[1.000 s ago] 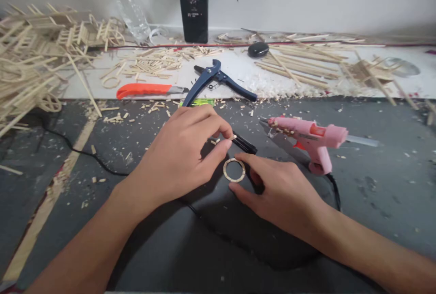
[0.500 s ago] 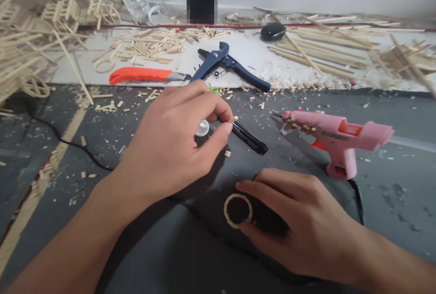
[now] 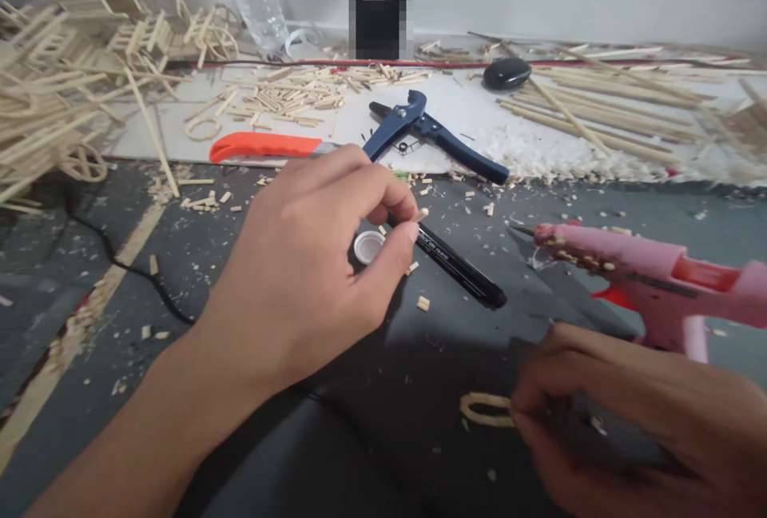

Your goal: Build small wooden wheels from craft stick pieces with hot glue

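The left hand (image 3: 317, 254) is pinching a small wooden piece (image 3: 423, 213) between thumb and forefinger. The right hand (image 3: 647, 410) is gripping the right end of a segmented wooden ring (image 3: 488, 422), covering that part. The ring is showing low over the dark tabletop (image 3: 419, 390), apart from the held piece. Segments are already forming a curved band; closure beneath the fingers cannot be told. The held piece is not joining the ring, and the pink glue gun (image 3: 623, 254) is lying unheld.
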A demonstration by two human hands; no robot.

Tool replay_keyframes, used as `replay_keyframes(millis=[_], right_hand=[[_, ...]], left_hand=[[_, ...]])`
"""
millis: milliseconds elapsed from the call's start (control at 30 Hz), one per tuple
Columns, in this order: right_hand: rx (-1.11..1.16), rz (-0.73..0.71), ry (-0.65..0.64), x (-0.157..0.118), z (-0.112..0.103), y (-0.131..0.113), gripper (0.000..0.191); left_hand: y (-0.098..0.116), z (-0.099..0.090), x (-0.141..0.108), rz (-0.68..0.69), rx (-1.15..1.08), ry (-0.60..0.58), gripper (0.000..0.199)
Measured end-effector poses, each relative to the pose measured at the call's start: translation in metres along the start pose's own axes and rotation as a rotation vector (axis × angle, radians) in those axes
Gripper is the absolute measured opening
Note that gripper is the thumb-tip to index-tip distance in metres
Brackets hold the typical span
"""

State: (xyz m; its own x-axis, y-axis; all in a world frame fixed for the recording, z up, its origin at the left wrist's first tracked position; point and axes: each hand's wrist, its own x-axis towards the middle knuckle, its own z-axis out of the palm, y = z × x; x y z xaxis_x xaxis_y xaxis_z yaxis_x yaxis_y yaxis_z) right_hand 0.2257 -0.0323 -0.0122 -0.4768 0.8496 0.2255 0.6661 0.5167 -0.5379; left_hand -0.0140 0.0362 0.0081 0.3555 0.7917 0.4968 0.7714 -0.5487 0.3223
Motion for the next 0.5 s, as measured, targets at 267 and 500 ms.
replay_keyframes(millis=[267, 500], right_hand=[[0.018, -0.018, -0.163, -0.007, 0.002, 0.014, 0.015], [0.06, 0.014, -0.101, 0.001, 0.005, 0.012, 0.025]], left_hand=[[0.002, 0.0, 0.0, -0.017, 0.009, -0.008, 0.01], [0.006, -0.001, -0.001, 0.019, -0.056, -0.057, 0.01]])
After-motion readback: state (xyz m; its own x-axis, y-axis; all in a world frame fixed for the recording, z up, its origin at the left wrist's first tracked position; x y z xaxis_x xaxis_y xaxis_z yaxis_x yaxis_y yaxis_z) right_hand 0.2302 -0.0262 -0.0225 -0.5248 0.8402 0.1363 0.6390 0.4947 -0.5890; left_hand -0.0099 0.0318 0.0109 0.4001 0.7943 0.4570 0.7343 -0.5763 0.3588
